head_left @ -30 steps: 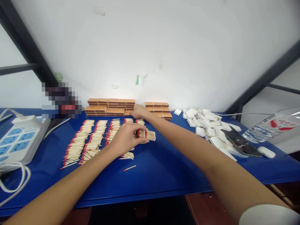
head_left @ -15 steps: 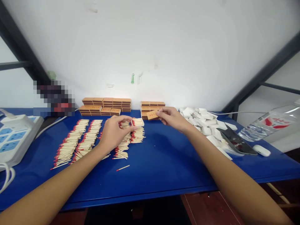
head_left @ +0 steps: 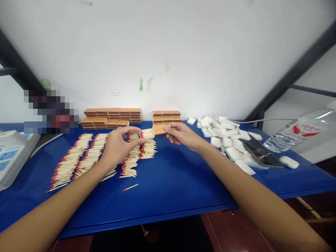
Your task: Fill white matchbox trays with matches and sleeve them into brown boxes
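Note:
Between thumb and fingers, my left hand holds a white matchbox tray filled with red-tipped matches. My right hand pinches an orange matchbox sleeve with red lettering. The sleeve's left end is up against the tray's right end; whether the tray has entered it I cannot tell. Below and beside my left hand, loose matches lie in several long rows on the blue table, some covered by the hand. One single match lies apart, nearer the front edge.
Stacked matchboxes line the wall, with a smaller stack behind my right hand. White empty trays are heaped at right, beside a phone, a white earphone case and a water bottle. A power strip sits far left.
The sleeve in my right hand and the tray in my left have come together end to end; before, a gap lay between them. The whole view has shifted slightly.

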Demonstrator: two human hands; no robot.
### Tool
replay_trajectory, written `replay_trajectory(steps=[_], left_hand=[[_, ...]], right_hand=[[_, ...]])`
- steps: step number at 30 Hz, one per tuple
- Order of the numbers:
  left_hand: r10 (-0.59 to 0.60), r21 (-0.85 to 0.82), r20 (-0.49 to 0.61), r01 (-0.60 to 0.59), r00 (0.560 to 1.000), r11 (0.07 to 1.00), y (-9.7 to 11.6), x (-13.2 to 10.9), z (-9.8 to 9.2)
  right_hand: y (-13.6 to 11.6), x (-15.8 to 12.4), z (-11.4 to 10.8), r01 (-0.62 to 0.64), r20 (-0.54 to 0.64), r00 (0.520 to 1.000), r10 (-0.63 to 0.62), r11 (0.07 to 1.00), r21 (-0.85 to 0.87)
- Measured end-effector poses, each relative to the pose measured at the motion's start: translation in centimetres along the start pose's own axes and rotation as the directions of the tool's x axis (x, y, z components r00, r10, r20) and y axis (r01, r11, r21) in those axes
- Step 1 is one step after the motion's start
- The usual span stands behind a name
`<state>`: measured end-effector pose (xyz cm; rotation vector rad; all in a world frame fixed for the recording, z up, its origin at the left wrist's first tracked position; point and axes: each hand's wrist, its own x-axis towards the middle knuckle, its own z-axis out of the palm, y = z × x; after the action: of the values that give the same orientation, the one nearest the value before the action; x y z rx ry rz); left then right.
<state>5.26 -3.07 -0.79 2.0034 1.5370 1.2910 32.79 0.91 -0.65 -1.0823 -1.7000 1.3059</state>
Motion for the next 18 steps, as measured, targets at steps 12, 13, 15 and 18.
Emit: replay_trajectory(steps=[12, 13, 15, 18], left_hand=[[-0.024, -0.062, 0.039, 0.026, 0.999, 0.998, 0.68, -0.04, -0.09], [-0.023, -0.068, 0.048, 0.026, 0.999, 0.997, 0.77, -0.02, -0.13], [-0.022, -0.083, 0.055, 0.026, 0.998, 0.996, 0.88, 0.0, -0.19], [-0.031, -0.109, 0.06, 0.037, 0.998, 0.993, 0.89, -0.01, -0.17]], right_hand=[[0.52, 0.16, 0.04, 0.016, 0.067, 0.998, -0.015, 1.0, -0.019], [0.53, 0.16, 0.04, 0.022, 0.071, 0.997, -0.021, 1.0, -0.022], [0.49, 0.11, 0.11, 0.035, 0.072, 0.997, -0.034, 0.999, -0.016], [0.25, -0.17, 0.62, 0.041, 0.091, 0.995, -0.041, 0.999, 0.011]])
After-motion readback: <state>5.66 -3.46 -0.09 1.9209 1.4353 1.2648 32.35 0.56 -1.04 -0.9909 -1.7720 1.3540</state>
